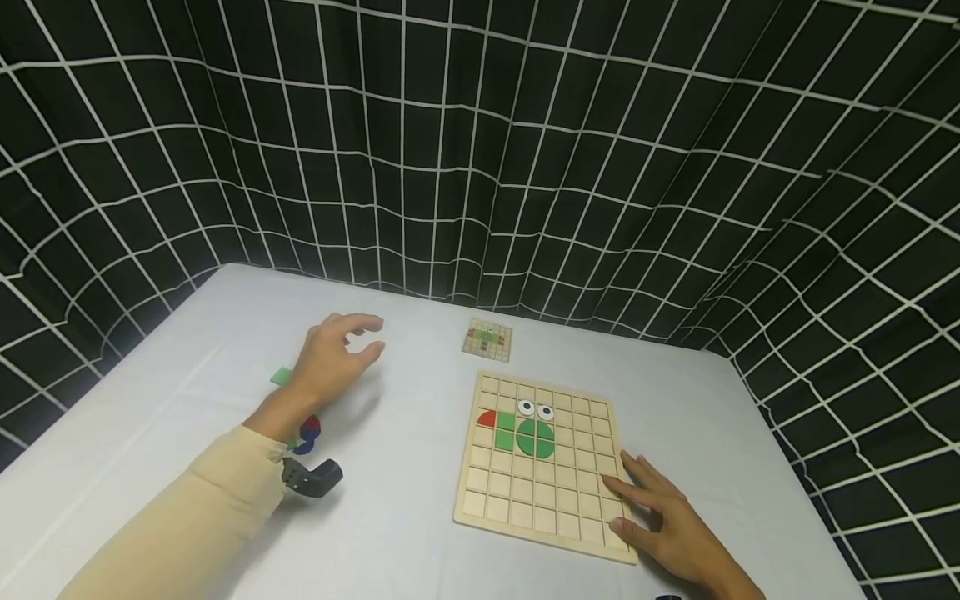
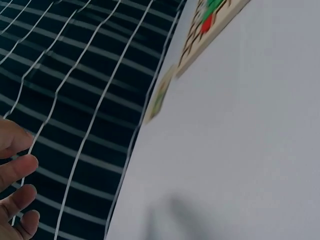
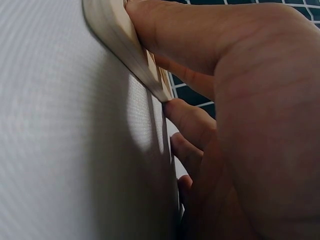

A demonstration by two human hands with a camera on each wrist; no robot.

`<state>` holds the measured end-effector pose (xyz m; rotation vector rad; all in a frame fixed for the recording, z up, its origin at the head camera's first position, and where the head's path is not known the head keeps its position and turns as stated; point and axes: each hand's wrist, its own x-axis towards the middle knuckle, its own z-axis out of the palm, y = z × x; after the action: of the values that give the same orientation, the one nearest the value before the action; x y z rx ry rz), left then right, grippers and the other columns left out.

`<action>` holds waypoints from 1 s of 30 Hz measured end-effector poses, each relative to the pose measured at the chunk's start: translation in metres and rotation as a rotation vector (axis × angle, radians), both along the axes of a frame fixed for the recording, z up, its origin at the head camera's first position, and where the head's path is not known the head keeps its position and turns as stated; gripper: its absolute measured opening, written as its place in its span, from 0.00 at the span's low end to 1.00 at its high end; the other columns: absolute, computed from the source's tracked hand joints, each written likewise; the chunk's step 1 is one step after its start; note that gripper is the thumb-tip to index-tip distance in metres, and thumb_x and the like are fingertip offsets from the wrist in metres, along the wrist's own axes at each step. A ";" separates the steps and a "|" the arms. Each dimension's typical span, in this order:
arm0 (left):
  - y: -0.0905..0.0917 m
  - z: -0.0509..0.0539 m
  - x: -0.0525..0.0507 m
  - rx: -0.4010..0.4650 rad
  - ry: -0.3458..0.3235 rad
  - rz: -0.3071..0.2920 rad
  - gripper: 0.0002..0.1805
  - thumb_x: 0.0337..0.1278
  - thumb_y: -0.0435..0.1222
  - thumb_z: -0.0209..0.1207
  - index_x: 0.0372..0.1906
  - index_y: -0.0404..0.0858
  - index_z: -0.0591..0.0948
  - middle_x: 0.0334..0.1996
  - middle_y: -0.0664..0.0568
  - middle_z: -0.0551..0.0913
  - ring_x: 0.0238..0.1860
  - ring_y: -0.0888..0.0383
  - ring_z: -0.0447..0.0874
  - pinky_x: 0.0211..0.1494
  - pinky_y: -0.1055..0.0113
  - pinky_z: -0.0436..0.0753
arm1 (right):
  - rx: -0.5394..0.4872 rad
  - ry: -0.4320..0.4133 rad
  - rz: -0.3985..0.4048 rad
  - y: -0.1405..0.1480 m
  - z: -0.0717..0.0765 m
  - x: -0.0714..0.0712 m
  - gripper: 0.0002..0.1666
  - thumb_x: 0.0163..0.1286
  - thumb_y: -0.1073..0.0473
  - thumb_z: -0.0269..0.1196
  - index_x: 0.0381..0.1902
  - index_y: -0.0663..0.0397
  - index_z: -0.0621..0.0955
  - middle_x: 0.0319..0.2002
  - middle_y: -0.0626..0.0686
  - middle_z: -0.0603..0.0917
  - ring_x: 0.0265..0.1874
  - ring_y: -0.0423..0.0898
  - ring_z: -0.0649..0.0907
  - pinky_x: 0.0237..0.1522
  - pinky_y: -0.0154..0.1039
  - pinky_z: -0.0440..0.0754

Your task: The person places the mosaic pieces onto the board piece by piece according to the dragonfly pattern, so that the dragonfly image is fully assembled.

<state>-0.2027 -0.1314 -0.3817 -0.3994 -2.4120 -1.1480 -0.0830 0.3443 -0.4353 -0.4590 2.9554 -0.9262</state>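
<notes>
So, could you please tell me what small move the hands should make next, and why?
I'd probably have the left hand pick up the loose green piece near its wrist: that hand looks empty, the board is bare just right of the green circle, and the small card appears to show the pattern continuing there.

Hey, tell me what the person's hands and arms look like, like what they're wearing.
The left hand is ungloved, its arm in a plain beige sleeve. A small black angular device sits at that wrist. The right hand is also ungloved; no sleeve shows there.
</notes>
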 end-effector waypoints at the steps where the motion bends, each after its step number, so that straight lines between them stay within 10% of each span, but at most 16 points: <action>1: -0.006 0.001 -0.001 -0.005 -0.004 0.014 0.17 0.57 0.30 0.66 0.52 0.32 0.84 0.47 0.41 0.86 0.50 0.43 0.79 0.50 0.46 0.77 | 0.000 -0.001 -0.001 0.000 0.000 0.000 0.31 0.58 0.46 0.74 0.59 0.47 0.84 0.72 0.63 0.66 0.71 0.73 0.57 0.60 0.79 0.53; 14: -0.071 -0.013 -0.015 0.004 -0.227 0.184 0.21 0.63 0.35 0.62 0.60 0.34 0.80 0.55 0.33 0.80 0.55 0.34 0.74 0.56 0.40 0.72 | 0.003 -0.007 -0.012 -0.001 -0.001 0.001 0.31 0.57 0.45 0.74 0.59 0.47 0.84 0.72 0.63 0.66 0.71 0.73 0.56 0.60 0.78 0.53; 22: -0.086 -0.039 -0.024 -0.017 -0.410 0.160 0.25 0.64 0.37 0.62 0.64 0.33 0.76 0.62 0.31 0.75 0.65 0.31 0.67 0.64 0.36 0.68 | -0.012 0.018 0.007 -0.001 -0.002 0.001 0.31 0.58 0.46 0.74 0.59 0.48 0.84 0.72 0.64 0.67 0.71 0.75 0.57 0.59 0.79 0.54; 30: -0.089 -0.062 -0.032 -0.073 -0.435 0.140 0.24 0.62 0.31 0.63 0.63 0.28 0.76 0.63 0.31 0.75 0.69 0.33 0.63 0.68 0.39 0.64 | -0.004 0.016 -0.001 -0.001 -0.001 0.001 0.31 0.58 0.46 0.74 0.59 0.48 0.84 0.72 0.64 0.67 0.71 0.74 0.57 0.59 0.79 0.54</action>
<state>-0.2346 -0.2207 -0.4433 0.0048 -2.8054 -1.1824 -0.0817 0.3433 -0.4360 -0.4671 2.9692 -0.9330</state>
